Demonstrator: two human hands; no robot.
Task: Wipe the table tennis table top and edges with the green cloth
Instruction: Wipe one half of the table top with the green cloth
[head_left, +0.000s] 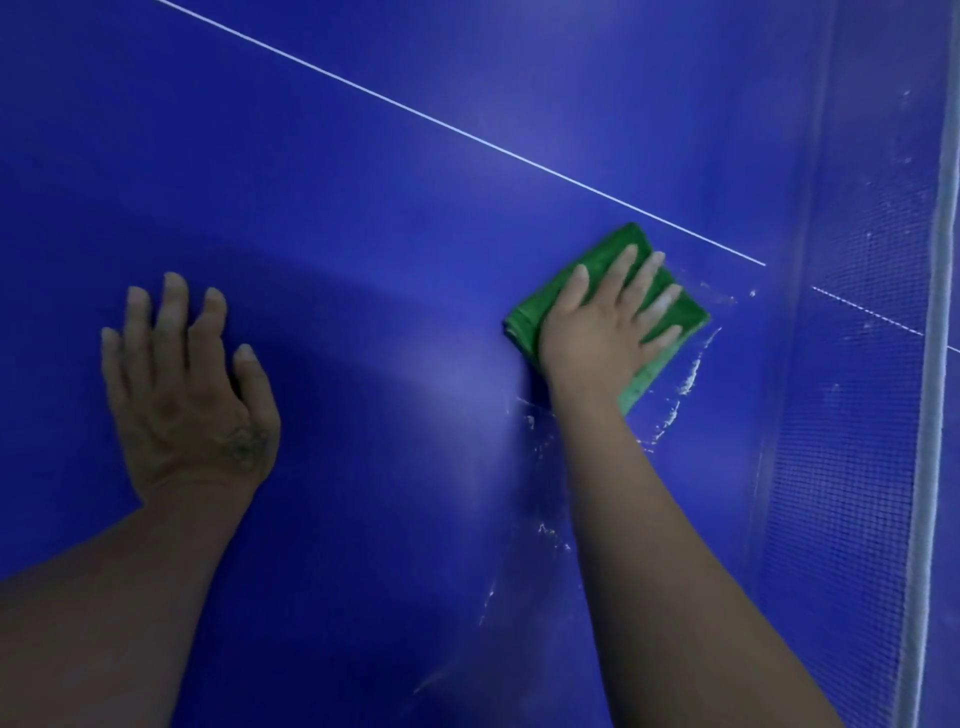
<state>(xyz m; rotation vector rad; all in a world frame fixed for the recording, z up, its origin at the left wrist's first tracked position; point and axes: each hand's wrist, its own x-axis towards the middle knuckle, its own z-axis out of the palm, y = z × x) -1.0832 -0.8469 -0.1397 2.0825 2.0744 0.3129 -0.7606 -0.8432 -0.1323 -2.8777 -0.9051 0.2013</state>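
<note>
Two bare forearms reach up from the bottom of the frame, the right hand (608, 322) pressing the green cloth (670, 317) onto the blue table top (363, 182).

The folded cloth lies right of centre, flat under the right palm with the fingers spread wide over it, pinned rather than pinched; its long axis runs from lower right to upper left. White streaks of residue (685, 379) sit just beside the cloth's right edge and trail down toward the lower middle, so the unwiped strip probably lies to the right, between cloth and net (852, 467). The white centre line (467, 135) passes just above the cloth. The left hand (187, 395) rests flat and open at centre left, well apart, holding nothing, likely bracing.
</note>
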